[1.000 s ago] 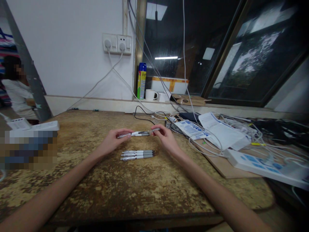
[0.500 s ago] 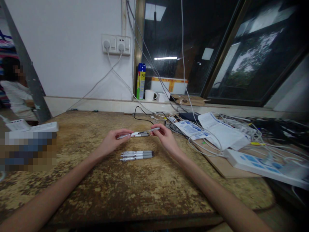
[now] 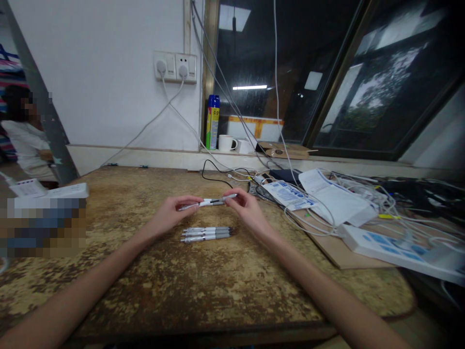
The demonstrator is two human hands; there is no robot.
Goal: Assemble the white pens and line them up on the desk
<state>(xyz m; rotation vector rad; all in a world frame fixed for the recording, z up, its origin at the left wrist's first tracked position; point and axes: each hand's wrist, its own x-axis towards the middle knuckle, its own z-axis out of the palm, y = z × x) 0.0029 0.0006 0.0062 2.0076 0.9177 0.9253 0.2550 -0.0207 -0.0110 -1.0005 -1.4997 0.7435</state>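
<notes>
My left hand is closed in a pinch on a white-and-clear pen, held roughly level above the wooden table. Across from it, my right hand pinches a slim grey pen part at the pen's right end. Whether the part touches the pen or only overlaps it in view, I cannot tell. Part of a second pen may lie just below the held one; the fingers hide it. Closer to me, several white-and-grey pens lie side by side on the table, dark tips to the right.
The worn wooden table spreads beneath my arms. At right are tangled cables, papers, a board and a white power strip. A spray can and a white mug stand on the sill. A person sits far left.
My right hand has brought the grey pen part slightly left, closing the gap to the pen in my left hand. The left hand and the row of pens stay nearly where they were.
</notes>
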